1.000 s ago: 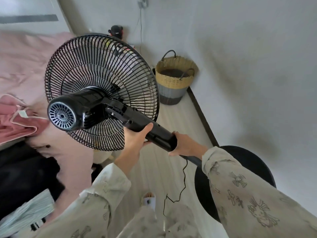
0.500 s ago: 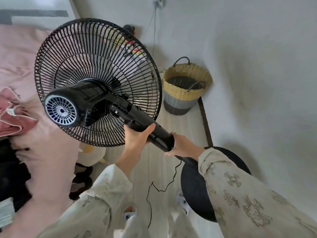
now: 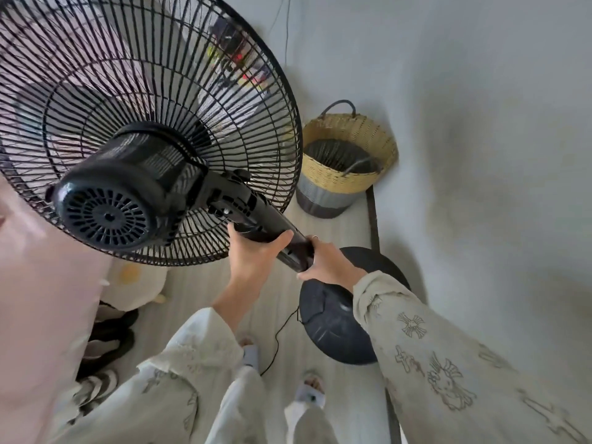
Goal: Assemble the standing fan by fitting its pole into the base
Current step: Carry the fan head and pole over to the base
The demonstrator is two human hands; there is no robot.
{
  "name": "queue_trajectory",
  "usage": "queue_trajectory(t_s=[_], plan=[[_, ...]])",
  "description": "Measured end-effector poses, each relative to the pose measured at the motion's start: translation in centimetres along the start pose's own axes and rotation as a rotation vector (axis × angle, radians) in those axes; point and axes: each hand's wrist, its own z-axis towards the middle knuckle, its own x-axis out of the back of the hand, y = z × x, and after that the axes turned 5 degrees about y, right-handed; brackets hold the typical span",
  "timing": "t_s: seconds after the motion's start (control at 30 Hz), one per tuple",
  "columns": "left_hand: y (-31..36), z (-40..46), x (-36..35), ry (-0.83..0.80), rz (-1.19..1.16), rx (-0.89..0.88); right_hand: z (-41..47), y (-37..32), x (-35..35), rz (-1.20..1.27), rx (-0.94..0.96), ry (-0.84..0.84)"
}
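Both hands, left (image 3: 253, 254) and right (image 3: 330, 264), grip fan pole (image 3: 272, 225) above round black base (image 3: 333, 325) on pale wood floor (image 3: 330, 229); woven basket (image 3: 346, 161) against grey wall (image 3: 480, 155).

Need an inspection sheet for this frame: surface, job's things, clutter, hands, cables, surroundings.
Surface: pale plank floor; the round black base lies on it.
Job's things: fan head with grille held up and tilted; its black pole slants down toward the base. The pole's lower end is hidden behind the right hand, so seating cannot be judged.
Clutter: woven basket by the wall; dark shoes at left.
Hands: left hand grips the pole; right hand grips it lower.
Cables: thin black cord hangs loose to the floor, near the slippered feet.
Surroundings: grey wall at right; pink bedding at left.
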Motion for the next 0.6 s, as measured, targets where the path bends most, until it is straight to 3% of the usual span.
queue_trajectory(t_s=[0.3,0.6], plan=[[-2.9,10.6,-5.2,-0.075,0.054,-0.042,10.3,4.8,-1.8,0.035,-0.064,0.046],[-6.7,14.5,-12.0,-0.07,0.12,-0.176,15.7,13.2,-2.9,0.073,-0.051,0.106]])
